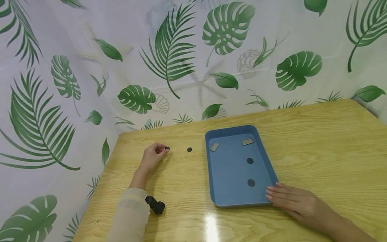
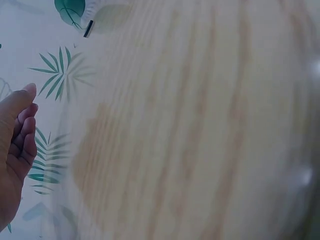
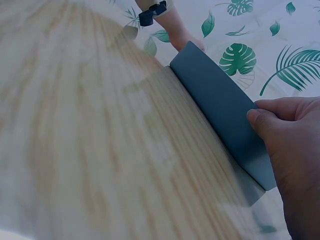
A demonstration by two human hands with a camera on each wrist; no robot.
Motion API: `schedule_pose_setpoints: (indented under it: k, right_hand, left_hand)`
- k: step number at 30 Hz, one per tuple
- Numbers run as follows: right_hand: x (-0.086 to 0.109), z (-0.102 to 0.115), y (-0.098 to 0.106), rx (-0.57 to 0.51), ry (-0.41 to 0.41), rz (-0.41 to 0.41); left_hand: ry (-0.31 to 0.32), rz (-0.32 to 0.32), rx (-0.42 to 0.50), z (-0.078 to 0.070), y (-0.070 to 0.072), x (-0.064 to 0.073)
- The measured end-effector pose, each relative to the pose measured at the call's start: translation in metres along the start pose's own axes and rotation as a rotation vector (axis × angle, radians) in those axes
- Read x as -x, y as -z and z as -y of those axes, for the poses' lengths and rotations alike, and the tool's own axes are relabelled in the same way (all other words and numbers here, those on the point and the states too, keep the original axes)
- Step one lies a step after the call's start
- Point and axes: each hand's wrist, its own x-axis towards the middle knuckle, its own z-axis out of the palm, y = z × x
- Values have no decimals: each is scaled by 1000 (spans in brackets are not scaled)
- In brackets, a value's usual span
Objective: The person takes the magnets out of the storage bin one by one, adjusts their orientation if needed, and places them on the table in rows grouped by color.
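A white leaf-print backdrop (image 1: 266,20) rises behind a wood-grain table (image 1: 317,151)

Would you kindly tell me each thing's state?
Blue rectangular tray: upright
Right hand: gripping its near right corner
Left hand: pinching a small round black disc
Second black disc: flat on wooden table
Two dark round discs: flat inside tray
Two grey rectangular pieces: inside tray, apart

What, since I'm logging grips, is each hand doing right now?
Left hand: closed, pinching a black disc.
Right hand: closed, gripping the blue tray at its near right corner.

The left sleeve (image 1: 130,215) is beige — the wrist camera (image 1: 156,205), blocky black.
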Motion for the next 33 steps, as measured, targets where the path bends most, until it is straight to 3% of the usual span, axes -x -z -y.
schedule_pose_setpoints:
  k: [9,22,33]
  right_hand:
    - [1,1,0,2,-7,0]
    - [2,2,-2,24,7,3]
    - [1,2,-4,4,20,-21]
  left_hand:
    - [79,8,27,11,-10,-3]
    - [71,23,-59,14,-13,-5]
    - [81,18,-39,15,-13,-8]
